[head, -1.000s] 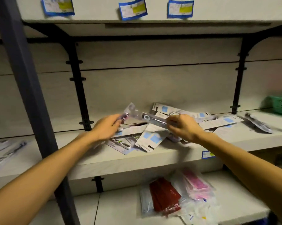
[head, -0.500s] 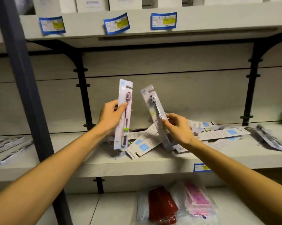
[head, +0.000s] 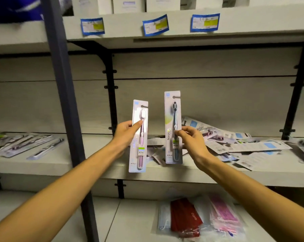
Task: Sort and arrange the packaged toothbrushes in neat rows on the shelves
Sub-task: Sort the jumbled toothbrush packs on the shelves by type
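Both packs now upright: pink toothbrush point(head: 139, 137) left, dark-bristled one point(head: 173, 127) right.

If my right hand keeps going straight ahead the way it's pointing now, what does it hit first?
Probably the heap of loose toothbrush packs on the shelf just beyond the right hand, then the back panel; depth is unclear.

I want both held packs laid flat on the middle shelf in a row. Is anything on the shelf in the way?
Yes. A loose pile of packs covers the shelf behind and right of the dark toothbrush pack and the pink toothbrush pack. The left part looks bare.
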Available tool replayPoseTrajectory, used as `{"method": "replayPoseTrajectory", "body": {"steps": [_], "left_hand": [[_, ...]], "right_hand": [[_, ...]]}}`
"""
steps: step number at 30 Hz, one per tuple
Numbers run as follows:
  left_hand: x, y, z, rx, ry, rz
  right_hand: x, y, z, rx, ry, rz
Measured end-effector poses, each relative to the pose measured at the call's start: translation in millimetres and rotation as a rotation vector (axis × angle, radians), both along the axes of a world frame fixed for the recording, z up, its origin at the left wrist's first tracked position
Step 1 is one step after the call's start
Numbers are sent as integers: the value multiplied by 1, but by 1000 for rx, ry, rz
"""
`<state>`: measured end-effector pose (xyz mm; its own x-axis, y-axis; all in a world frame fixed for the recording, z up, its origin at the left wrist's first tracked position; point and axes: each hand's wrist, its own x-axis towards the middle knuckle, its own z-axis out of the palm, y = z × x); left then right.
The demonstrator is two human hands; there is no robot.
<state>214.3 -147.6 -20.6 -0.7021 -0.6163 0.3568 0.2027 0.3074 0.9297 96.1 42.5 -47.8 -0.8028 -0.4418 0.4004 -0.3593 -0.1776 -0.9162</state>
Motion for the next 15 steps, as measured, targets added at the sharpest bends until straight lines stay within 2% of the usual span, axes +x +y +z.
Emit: {"method": "replayPoseTrajectory", "body": {"steps": [8, 15], "left_hand": [[88, -54, -11, -67, -125, 10], [181, -116, -21, -110, -138, 30]], "right_hand": [[79, -65, -1, 14, -8, 29], [165, -139, -9, -6, 117, 88]]}}
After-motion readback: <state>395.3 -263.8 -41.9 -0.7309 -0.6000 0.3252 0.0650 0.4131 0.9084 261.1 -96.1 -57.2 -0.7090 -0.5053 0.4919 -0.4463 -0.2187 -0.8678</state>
